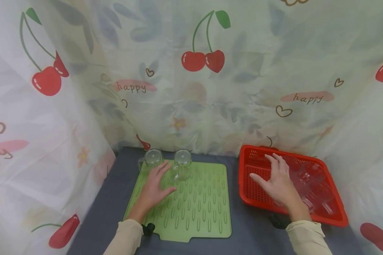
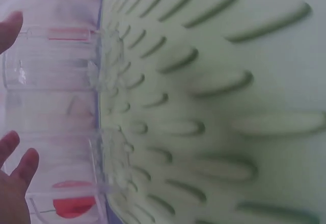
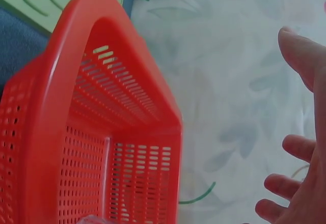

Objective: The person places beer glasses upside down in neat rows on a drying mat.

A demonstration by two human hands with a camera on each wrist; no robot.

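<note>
My left hand (image 1: 154, 186) hovers over the green drying mat (image 1: 207, 205), fingers spread and thumb out to the right. Just beyond its fingertips two clear glass mugs stand at the mat's far edge: a left mug (image 1: 153, 156) and a right mug (image 1: 182, 161), both with handles. The left wrist view shows these mugs sideways, close to the fingers (image 2: 25, 168). My right hand (image 1: 277, 182) is above the red slotted basket (image 1: 244, 191), its fingers apart and nothing between them. Several clear glass mugs (image 1: 319, 191) lie inside the basket's right part, partly behind this hand.
A dark grey tabletop (image 1: 95, 219) lies under the mat and basket. Patterned curtain (image 1: 210, 106) with cherries encloses the back and both sides. The basket's raised rim (image 3: 48, 96) stands to the right of the mat.
</note>
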